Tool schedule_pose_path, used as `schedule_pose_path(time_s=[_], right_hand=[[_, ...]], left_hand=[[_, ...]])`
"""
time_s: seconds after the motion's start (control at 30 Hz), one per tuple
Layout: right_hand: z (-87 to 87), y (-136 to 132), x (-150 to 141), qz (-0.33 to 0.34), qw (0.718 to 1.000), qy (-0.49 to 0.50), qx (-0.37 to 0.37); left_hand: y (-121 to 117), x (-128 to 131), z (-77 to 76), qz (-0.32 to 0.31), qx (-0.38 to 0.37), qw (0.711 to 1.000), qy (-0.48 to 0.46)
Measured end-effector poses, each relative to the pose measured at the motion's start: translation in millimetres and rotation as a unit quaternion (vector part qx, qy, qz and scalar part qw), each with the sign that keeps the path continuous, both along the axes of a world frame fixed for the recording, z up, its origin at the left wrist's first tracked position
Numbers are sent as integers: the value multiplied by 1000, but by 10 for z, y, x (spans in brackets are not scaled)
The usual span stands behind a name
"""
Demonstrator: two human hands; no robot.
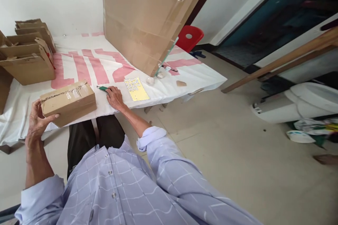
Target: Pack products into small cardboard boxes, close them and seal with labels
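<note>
While the left hand (38,123) grips the left end of a box (76,103), its thumb presses on the near face and its fingers wrap the end, spread about as wide as that end. The box lies in the left of the frame, below mid-height, at the near edge of the table, whose white cloth (169,93) bears big red strokes. Brown tape, glossy in places, runs along the top of the box, and a ragged seam shows beside it.

Just right of the box, the right hand (114,97) is low on the cloth, its grip narrow, fingers bent over the near end of a green cutter (102,88). The cutter's far end points left, toward the box; how firmly it is held, I cannot tell.

Near the right hand, toward the centre of the frame, lies a yellow sheet (139,94) with pale labels on its upper part. Beyond it, a large board (137,17) of cardboard stands tilted at upper centre, with small round things (150,80) by its lower corner and a brown scrap (181,83) to their right. More boxes (29,66) stand open at upper left. A red chair (191,37) shows behind the board's right side.
</note>
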State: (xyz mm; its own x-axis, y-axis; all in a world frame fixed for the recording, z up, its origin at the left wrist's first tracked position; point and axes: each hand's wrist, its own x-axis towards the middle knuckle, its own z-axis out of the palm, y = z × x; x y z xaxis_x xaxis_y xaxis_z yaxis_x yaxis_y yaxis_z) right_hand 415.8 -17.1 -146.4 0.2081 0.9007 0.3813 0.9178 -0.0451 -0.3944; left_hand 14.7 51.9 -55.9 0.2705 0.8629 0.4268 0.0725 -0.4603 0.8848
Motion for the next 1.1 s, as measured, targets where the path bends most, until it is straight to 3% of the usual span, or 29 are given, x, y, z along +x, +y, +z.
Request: schedule_pose_path(time_s=[0.37,0.83,1.1], right_hand=[[-251,-38,10,17,998,8,56],[-332,-65,6,19,998,-16,65],[-289,-73,-26,6,997,-28,69]], left_hand=[[-242,-52,25,-15,-31,997,74],[-323,-47,12,-19,-59,996,62],[-279,-63,-40,-28,-66,996,44]])
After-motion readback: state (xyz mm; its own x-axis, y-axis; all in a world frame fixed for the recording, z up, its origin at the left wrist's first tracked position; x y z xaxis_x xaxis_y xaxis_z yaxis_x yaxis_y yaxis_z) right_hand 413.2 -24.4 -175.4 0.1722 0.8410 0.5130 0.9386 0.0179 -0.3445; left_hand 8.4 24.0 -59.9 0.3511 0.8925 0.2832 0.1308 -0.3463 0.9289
